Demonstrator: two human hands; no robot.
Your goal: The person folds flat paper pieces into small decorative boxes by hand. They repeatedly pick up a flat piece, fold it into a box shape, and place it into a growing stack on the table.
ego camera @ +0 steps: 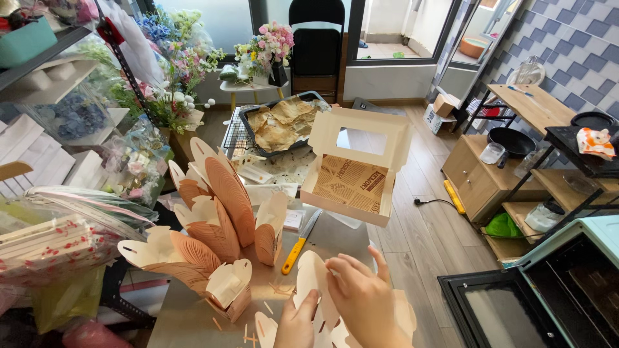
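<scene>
I had both hands at the bottom edge, closed on a flat cream card cutout point(314, 277). My right hand point(364, 298) pinched its upper lobe from the right, and my left hand point(298, 324) gripped it from below, though the wrist was cut off by the frame. The cutout's long axis ran roughly away from me, rounded tip pointing up toward the far end of the table point(193, 316); its lower petals were hidden under my hands, so I couldn't make out its full shape.

Just left stood folded petal boxes point(216, 225), cream with orange ribbed faces, tips pointing up and outward. A yellow-handled knife point(300, 241) lay between them and my hands, blade pointing away.

Beyond it sat an open cream box point(354, 171) with a window in its raised lid and a brown printed paper lining. Further back was a dark tray point(280, 122) of crumpled brown paper. At left, a wrapped pack with red specks point(51, 248) lay partly hidden under clear film. An oven point(548, 290) with its door open showed at lower right, cut off.
</scene>
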